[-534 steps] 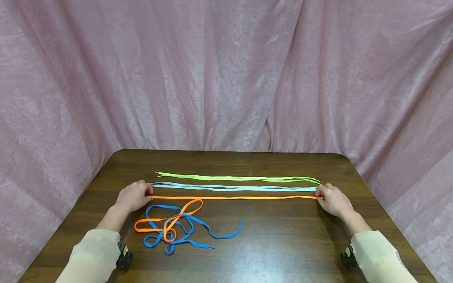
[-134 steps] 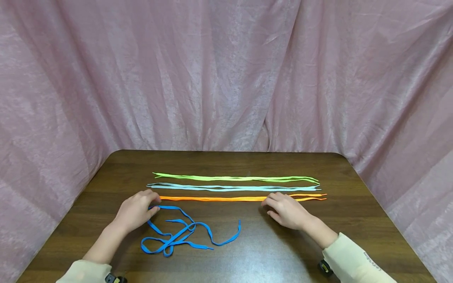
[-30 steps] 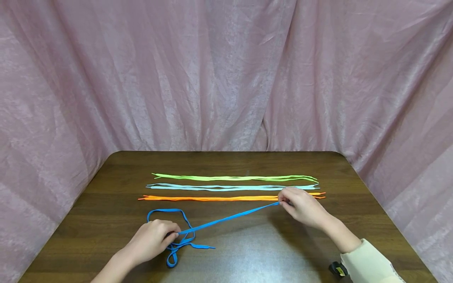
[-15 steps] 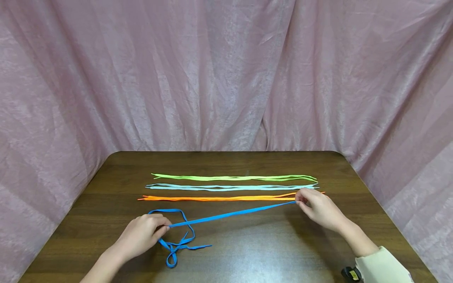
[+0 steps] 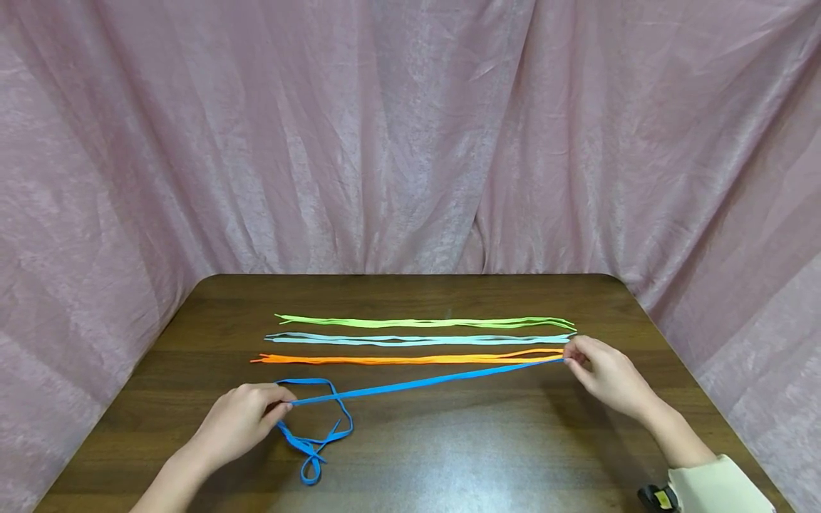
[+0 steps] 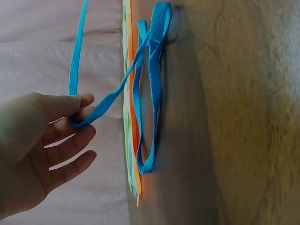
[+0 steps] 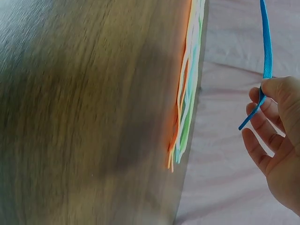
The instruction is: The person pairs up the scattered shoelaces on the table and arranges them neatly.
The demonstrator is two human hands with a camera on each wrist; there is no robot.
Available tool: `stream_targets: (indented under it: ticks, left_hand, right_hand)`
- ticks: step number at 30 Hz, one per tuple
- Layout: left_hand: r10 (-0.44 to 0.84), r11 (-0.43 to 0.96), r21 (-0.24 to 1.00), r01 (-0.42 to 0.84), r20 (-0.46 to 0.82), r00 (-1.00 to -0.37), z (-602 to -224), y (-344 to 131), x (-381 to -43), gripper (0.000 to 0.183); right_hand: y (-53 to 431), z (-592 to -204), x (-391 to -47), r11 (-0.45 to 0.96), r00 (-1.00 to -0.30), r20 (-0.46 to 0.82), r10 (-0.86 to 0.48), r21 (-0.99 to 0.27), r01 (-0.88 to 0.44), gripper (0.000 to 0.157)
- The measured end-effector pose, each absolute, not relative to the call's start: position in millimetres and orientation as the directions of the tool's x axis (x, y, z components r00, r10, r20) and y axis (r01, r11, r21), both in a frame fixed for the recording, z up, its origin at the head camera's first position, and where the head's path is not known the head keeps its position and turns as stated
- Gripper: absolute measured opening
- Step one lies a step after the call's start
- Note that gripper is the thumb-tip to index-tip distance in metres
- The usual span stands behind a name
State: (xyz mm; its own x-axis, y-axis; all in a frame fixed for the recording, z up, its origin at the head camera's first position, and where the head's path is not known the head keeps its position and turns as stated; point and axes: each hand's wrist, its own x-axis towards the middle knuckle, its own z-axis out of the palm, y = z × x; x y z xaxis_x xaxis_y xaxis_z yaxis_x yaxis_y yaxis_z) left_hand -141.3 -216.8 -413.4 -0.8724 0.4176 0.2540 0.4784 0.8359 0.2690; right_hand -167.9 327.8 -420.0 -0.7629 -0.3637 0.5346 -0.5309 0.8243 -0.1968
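A blue shoelace [image 5: 417,384] is stretched between both hands, slanting up to the right above the table. My left hand [image 5: 240,420] pinches it between thumb and fingers; the rest of the lace trails below in loose loops [image 6: 152,93]. At the other side my right hand [image 5: 609,374] pinches the lace near its end, and a short tip [image 7: 248,119] pokes out past the fingers in the right wrist view. Just behind lie orange shoelaces [image 5: 385,360], laid straight, their right ends hidden by the right hand.
Light blue shoelaces [image 5: 410,341] and yellow-green shoelaces [image 5: 410,323] lie straight and roughly parallel behind the orange ones. The brown wooden table [image 5: 487,456] ends at the back before a pink curtain [image 5: 385,142].
Over the last second the right hand has moved right and the left hand left and back, lengthening the taut blue stretch. Earlier, the orange laces were straightened while the blue lay loose.
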Motion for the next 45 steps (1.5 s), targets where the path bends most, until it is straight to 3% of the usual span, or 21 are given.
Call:
stream_targets:
  ticks: [3, 6, 12, 26, 45]
  left_hand:
    - [0.411, 0.840, 0.251, 0.481, 0.284, -0.866, -412.2, -220.8, -143.7, 0.010]
    - [0.403, 0.847, 0.237, 0.476, 0.299, -0.865, -409.6, -225.7, -146.5, 0.010]
    - [0.371, 0.870, 0.228, 0.436, 0.278, -0.886, -407.2, -239.0, -155.2, 0.008]
    - [0.314, 0.900, 0.242, 0.363, 0.218, -0.924, -418.7, -273.5, -188.9, 0.013]
    - [0.249, 0.926, 0.255, 0.279, 0.143, -0.958, -436.2, -278.0, -220.5, 0.007]
  right_hand:
    - [333.5, -422.5, -167.9, 0.821, -0.760, 0.540, -0.363, -0.201, -0.535, 0.011]
    - [338.1, -425.3, -167.5, 0.826, -0.768, 0.533, -0.354, -0.206, -0.524, 0.009]
    - [345.5, -428.4, -166.6, 0.847, -0.802, 0.498, -0.330, -0.218, -0.484, 0.025]
    - [361.5, -442.6, -175.8, 0.853, -0.814, 0.488, -0.315, -0.230, -0.468, 0.023]
    - [364.2, -455.4, -194.3, 0.867, -0.832, 0.435, -0.344, -0.193, -0.459, 0.024]
